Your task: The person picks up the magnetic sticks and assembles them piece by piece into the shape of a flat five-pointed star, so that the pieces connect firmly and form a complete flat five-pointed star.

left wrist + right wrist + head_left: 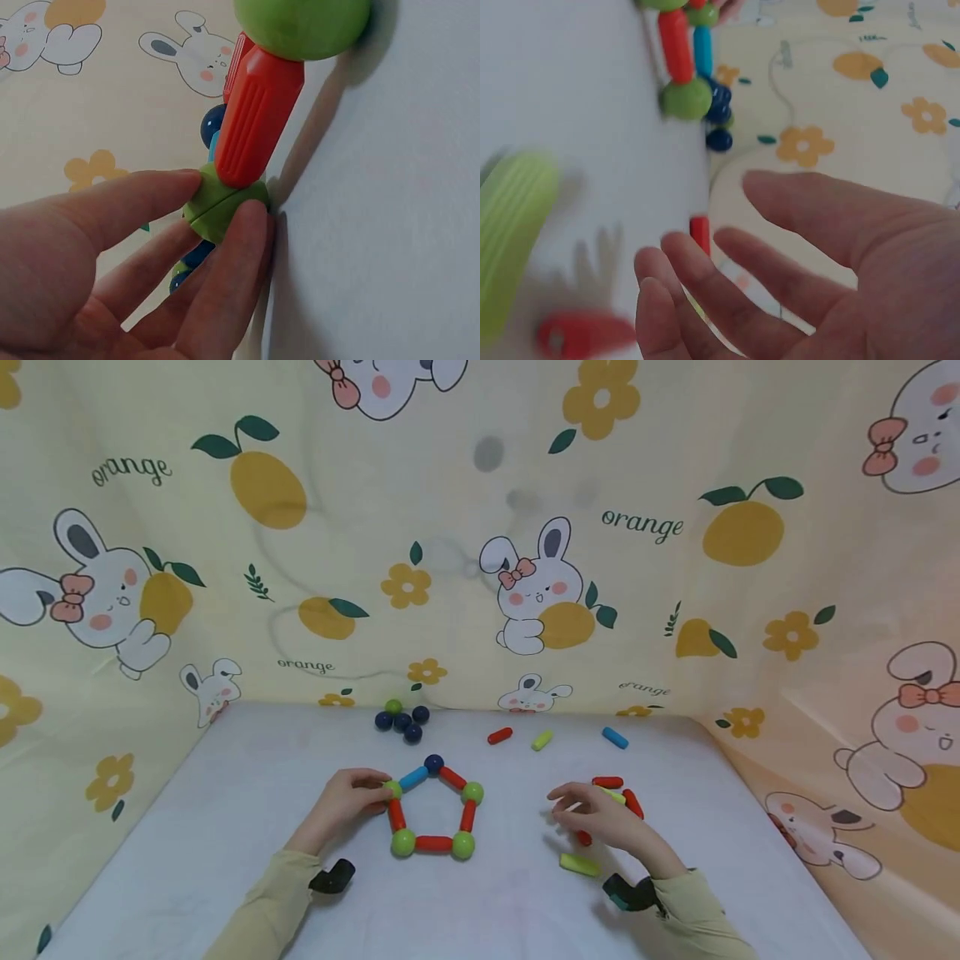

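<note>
A five-sided ring of balls and rods lies on the white table. A dark blue ball tops it, and green balls form the other corners. One side is a blue rod; the others are red rods. My left hand pinches the ring's left green ball between thumb and fingers, where a red rod joins it. Over loose rods to the right, my right hand hovers with relaxed, parted fingers and nothing between them. Below it lie a yellow-green rod and a red rod, partly blurred.
Several dark blue balls and a green ball cluster at the back left. Toward the back right lie a red rod, a yellow-green rod and a blue rod. A printed cloth walls in the back and sides.
</note>
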`<state>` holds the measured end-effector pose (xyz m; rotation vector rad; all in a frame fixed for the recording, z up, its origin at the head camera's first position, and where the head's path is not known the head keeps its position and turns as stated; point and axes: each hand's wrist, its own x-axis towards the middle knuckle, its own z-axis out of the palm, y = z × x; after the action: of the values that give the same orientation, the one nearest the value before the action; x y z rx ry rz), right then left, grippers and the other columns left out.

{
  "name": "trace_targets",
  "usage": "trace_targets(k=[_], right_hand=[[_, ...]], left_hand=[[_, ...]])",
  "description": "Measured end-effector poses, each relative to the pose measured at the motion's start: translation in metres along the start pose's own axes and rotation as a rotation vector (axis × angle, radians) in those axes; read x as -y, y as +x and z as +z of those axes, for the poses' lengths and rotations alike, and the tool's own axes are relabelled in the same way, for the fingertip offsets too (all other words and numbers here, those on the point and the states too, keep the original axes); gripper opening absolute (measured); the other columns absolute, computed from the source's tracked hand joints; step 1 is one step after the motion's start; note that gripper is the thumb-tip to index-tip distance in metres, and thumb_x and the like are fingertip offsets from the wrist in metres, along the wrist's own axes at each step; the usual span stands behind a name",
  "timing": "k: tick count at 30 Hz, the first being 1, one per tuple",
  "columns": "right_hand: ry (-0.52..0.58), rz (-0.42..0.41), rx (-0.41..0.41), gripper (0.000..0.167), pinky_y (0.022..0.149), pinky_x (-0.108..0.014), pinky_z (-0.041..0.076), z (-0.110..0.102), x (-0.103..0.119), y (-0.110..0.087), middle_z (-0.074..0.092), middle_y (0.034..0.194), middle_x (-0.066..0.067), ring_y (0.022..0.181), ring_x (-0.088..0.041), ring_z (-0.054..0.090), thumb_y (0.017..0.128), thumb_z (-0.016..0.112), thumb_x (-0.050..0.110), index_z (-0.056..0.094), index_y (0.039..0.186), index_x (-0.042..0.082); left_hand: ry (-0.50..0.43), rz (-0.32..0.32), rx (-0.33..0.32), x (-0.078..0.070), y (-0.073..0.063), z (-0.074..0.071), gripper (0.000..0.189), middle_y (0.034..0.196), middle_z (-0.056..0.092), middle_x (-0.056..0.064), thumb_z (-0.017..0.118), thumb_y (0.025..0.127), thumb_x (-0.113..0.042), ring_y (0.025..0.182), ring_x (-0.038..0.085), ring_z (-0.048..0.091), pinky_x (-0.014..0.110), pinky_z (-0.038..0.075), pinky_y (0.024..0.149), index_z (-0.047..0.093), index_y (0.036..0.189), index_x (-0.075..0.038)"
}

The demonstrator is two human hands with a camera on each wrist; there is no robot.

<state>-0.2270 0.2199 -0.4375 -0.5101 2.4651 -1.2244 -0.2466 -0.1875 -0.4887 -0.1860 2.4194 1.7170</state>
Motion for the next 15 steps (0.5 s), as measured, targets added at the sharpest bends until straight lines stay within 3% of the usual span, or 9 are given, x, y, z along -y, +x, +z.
trace_targets(k=[8,15], right_hand=[[-0.15,-0.018,0.041,0.028,0.067,-0.024,0.05,-0.002,-0.017,-0.038,0.061,0.09,-0.002,0.081,-0.022,0.055,0.085,0.073,0.013,0.065,0.11,0.004],[-0.198,0.001,0.013,0.027,0.066,-0.024,0.05,0.011,-0.022,-0.047,0.062,0.09,-0.001,0.079,-0.02,0.055,0.08,0.075,0.005,0.067,0.106,0.009]], left_hand=[[-0.009,0.003,-0.01,0.002,-0.001,-0.01,0.028,0.105,0.066,0.011,0.07,0.086,-0.01,0.084,0.019,0.063,0.03,0.056,0.075,0.067,0.113,-0.002],[0.004,-0.007,-0.015,0.001,-0.002,-0.011,0.029,0.102,0.067,0.012,0.07,0.086,-0.01,0.082,0.019,0.064,0.031,0.056,0.074,0.066,0.114,0.0]])
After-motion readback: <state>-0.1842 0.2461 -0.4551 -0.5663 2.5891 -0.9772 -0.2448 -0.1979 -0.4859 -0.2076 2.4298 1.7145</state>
